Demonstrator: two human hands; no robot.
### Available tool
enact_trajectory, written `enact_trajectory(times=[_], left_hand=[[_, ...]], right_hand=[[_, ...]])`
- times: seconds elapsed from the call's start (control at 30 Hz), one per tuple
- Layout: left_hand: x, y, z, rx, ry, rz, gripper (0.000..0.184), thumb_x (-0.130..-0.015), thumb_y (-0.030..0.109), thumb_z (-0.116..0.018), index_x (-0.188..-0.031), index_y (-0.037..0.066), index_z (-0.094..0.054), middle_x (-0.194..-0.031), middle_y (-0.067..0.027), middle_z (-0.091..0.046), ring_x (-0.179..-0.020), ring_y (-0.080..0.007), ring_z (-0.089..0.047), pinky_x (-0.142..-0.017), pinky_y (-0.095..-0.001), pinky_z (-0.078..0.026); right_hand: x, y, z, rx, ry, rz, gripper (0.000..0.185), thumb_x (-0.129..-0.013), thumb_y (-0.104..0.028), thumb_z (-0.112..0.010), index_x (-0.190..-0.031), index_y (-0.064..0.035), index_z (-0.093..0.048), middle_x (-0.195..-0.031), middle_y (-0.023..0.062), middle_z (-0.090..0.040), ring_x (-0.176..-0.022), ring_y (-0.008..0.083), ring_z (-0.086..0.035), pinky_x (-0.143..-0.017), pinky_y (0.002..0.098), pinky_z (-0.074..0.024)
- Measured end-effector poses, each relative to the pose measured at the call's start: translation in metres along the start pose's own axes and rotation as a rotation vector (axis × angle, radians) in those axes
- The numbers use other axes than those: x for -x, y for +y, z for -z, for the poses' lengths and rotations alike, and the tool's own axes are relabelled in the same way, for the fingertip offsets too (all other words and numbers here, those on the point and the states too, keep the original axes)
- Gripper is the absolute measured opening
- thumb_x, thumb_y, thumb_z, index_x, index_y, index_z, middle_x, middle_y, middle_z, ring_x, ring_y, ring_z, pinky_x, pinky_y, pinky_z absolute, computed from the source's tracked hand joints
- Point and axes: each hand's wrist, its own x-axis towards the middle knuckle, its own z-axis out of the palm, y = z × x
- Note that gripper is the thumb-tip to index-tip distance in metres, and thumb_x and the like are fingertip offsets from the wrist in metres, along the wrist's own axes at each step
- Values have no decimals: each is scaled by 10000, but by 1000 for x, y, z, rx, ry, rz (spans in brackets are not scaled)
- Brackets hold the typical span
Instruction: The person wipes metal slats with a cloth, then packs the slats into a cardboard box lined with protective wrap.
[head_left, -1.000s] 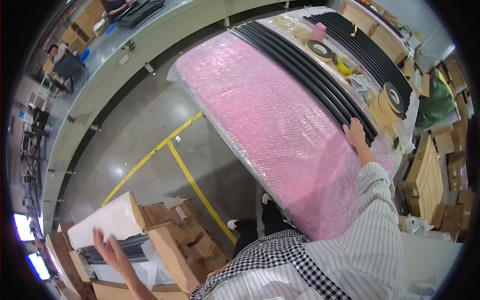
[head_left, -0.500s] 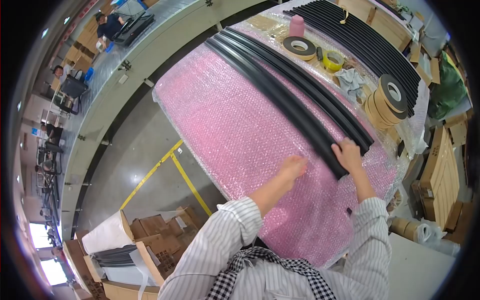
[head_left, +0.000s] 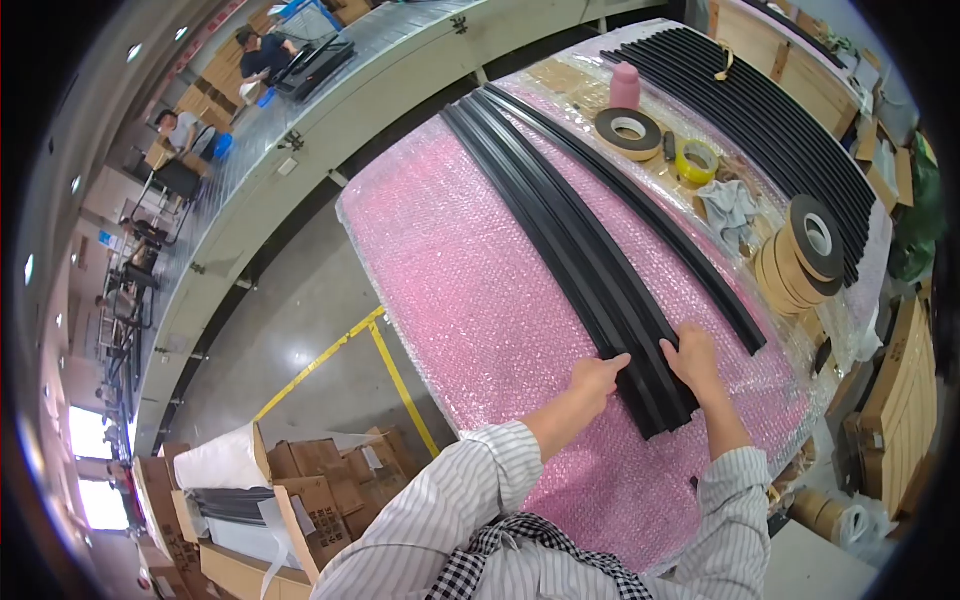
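Long black strips (head_left: 560, 235) lie side by side on a table covered in pink bubble wrap (head_left: 430, 260). My left hand (head_left: 598, 380) is at the left edge of their near end, its fingers closed against the edge strip. On the other side my right hand (head_left: 692, 362) presses its thumb and fingers on the right edge of the same group. A separate black strip (head_left: 660, 225) lies further right, apart from both hands.
Tape rolls (head_left: 820, 236), yellow tape (head_left: 697, 161), a pink bottle (head_left: 625, 86) and a grey cloth (head_left: 730, 207) sit right of the strips. More black strips (head_left: 760, 120) lie beyond. Boxes (head_left: 320, 470) stand lower left. Two people sit by the long bench (head_left: 300, 130).
My left hand has come from the lower left onto the strips' left edge. Several strips have shifted left and nearer, away from the one on the right. My right hand has moved along with them.
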Motion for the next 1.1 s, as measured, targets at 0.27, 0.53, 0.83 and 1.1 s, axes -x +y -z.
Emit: enact_trajectory(times=[0.27,0.53,0.83,1.1], left_hand=[[-11,-16,-13,216,-55,-102,369,-740,127,-787,-1007,-71,-628,-945,-158,-654,-805,-260,-636,-710,-361,-506],[-22,-20,10,164,-44,-37,357,-736,48,-752,-1054,-61,-633,-974,-151,-661,-819,-262,-649,-721,-378,-514],[24,-14,87,473,-337,-28,391,-736,76,-755,-1076,-66,-626,-988,-174,-669,-858,-271,-670,-761,-397,-550],[61,-6,148,494,-350,-107,389,-731,77,-759,-1060,-87,-634,-963,-200,-674,-797,-273,-684,-737,-389,-574]], right_hand=[[-15,-20,29,-245,-208,-58,327,-720,-224,-757,-841,62,-656,-788,198,-674,-724,365,-654,-674,424,-506],[-10,-44,19,-967,-549,-285,349,-626,-38,-804,-942,60,-696,-869,115,-709,-782,200,-677,-722,324,-529],[6,-94,16,-1343,-762,-535,475,-636,0,-794,-1082,53,-636,-966,124,-687,-829,231,-677,-779,364,-549],[21,-170,35,-1296,-710,-454,470,-649,-7,-778,-1084,81,-621,-973,153,-677,-857,247,-673,-791,357,-545]])
